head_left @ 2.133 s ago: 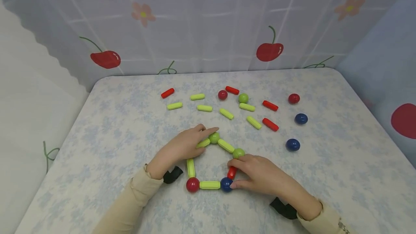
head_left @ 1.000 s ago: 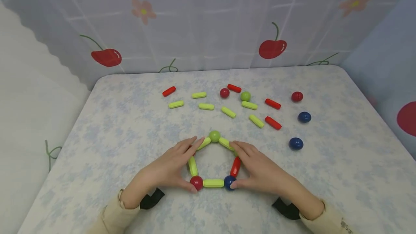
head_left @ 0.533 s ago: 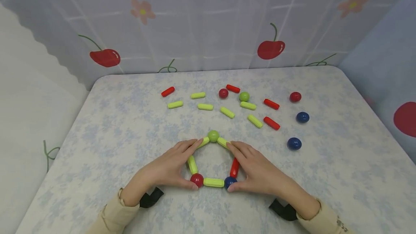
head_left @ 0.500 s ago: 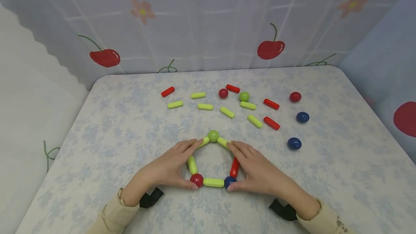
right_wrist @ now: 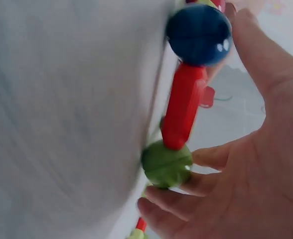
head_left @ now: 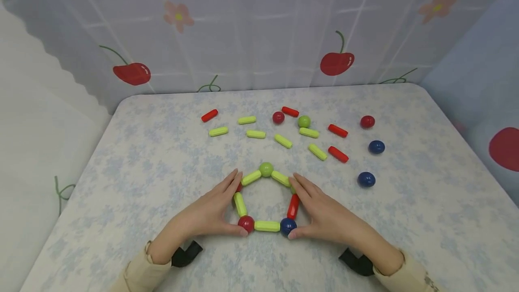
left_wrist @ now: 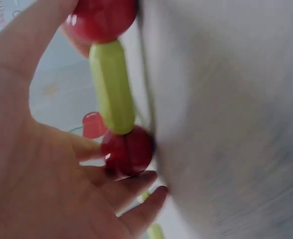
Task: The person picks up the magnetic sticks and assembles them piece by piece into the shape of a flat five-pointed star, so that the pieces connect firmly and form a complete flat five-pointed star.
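Observation:
A pentagon of balls and rods lies flat on the table. Its top corner is a green ball (head_left: pixel 266 169); yellow-green rods (head_left: pixel 267 226) form most sides, and a red rod (head_left: pixel 293 207) forms the right one. My left hand (head_left: pixel 204 211) grips the left side, thumb at the near red ball (head_left: pixel 246 224) and fingers at the other red ball (left_wrist: pixel 130 150), which they partly hide in the head view. My right hand (head_left: pixel 330 213) grips the right side, thumb at the blue ball (head_left: pixel 288 226) and fingers by a green ball (right_wrist: pixel 166 163), mostly hidden in the head view.
Beyond the pentagon lie several loose yellow-green rods (head_left: pixel 283 141) and red rods (head_left: pixel 338 130). A red ball (head_left: pixel 278 117) and a green ball (head_left: pixel 304 121) lie among them. At the right are two blue balls (head_left: pixel 366 179) and another red ball (head_left: pixel 367 121). A printed curtain (head_left: pixel 251 35) hangs behind.
My left hand has come down from the pentagon's top to its left side, thumb now at the near red ball. My right fingers have moved slightly. The pentagon looks more even.

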{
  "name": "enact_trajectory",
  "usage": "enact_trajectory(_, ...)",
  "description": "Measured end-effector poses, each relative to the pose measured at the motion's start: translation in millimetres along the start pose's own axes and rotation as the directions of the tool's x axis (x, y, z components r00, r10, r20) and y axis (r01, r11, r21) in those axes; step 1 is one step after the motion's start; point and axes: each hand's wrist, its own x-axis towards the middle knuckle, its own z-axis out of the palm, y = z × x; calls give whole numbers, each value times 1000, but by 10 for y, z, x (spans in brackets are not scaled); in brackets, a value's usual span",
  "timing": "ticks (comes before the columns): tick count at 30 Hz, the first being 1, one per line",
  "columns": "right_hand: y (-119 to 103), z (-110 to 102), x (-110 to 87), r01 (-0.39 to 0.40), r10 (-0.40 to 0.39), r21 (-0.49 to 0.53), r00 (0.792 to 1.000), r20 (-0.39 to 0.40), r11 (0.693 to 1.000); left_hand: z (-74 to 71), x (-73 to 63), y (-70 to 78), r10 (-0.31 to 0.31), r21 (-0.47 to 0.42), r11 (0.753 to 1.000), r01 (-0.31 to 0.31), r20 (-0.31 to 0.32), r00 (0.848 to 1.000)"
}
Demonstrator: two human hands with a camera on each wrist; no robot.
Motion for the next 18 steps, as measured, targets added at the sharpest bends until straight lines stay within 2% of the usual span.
enact_trajectory(3, 2, 25, 3, 1, -1, 7, 1000, 11, 1000, 28, -21, -14, -20, -27, 999, 20, -2, 1000)
enact_trajectory(7, 20, 16, 23, 29, -29, -19, 1000, 3, 999, 9, 0, -3, -19, 6, 1000, 19, -7, 1000)
enact_trajectory(13, 114, -48, 150, 64, -65, -38, 998, -6, 997, -64, 119, -23, -26, 44, 999, 26, -5, 1000)
enact_trajectory(18, 198, -126, 270, 80, -80, -20, 997, 8, 997, -113, 201, -43, -29, 40, 999, 28, 8, 1000)
